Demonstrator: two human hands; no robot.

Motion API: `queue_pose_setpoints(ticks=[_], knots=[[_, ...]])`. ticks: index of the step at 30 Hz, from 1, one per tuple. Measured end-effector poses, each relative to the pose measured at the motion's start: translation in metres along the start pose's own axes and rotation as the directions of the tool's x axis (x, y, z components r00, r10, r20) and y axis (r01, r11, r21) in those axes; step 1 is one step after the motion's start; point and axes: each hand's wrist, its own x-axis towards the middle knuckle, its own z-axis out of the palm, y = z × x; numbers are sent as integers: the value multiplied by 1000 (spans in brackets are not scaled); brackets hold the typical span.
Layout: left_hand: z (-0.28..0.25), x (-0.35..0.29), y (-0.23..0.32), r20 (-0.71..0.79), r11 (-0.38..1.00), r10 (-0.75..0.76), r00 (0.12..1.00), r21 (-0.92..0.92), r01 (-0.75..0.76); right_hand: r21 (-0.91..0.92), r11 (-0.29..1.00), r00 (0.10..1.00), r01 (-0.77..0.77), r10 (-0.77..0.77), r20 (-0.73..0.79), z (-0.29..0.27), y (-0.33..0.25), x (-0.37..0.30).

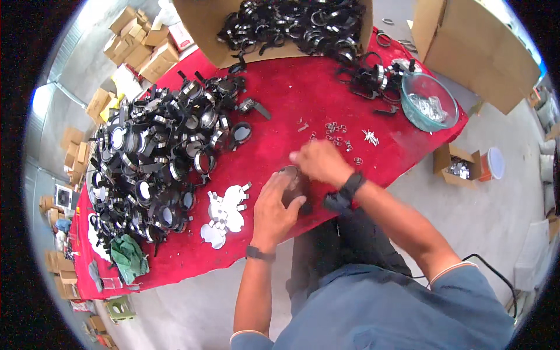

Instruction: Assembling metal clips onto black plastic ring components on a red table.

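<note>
Here we are, frame centre: left hand (273, 213), thumb and fingers clamped around dark, round watch-like piece (296, 182), close to desk's (280, 99) lower edge. Right hand (322, 162) just beside it, upper right, blurred, fingers curled; cannot tell if gripping anything. Piece looks mid-work! Large watch heap (157, 151) at left, second heap (291, 26) inside carton (201, 35) up top; which finished, no telling. White discs (224, 213), metal clips (335, 133) lie loose, unused so far.

That head-worn fisheye looks steeply down from above the left hand (272, 211) and right hand (324, 163), near enough to centre both, wide enough to catch the worktop (280, 102) beyond them.
</note>
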Motion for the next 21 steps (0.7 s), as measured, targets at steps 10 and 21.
queue_pose_setpoints(ticks=[10,21], knots=[[-2,-1,-2,-12,994,-72,997,-81,71,-172,982,997,79,-77,17,-17,56,109],[1,4,-12,-41,996,-76,996,-58,74,88,985,963,147,-122,-242,-29,28,58]])
